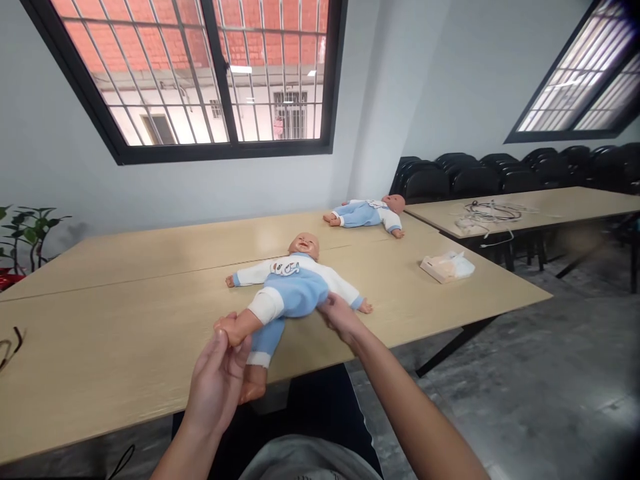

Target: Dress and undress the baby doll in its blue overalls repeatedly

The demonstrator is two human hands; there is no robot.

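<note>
A baby doll [300, 290] in a white top and light blue trousers lies on its back on the wooden table [125, 347], head toward the wall. My left hand [217, 367] is closed around the foot of one raised leg, which crosses over the other. The lower leg hangs past the table's front edge. My right hand [340, 313] is at the doll's hip on the right side, touching the blue trousers. Its fingertips are partly hidden behind the cloth and appear to grip it.
A second doll [367, 213] dressed alike lies at the table's back right. An opened tissue pack [447, 267] sits near the right edge. Glasses [10, 348] rest at the far left. Tangled cables [493, 212] lie on another table, with black chairs [425, 181] behind.
</note>
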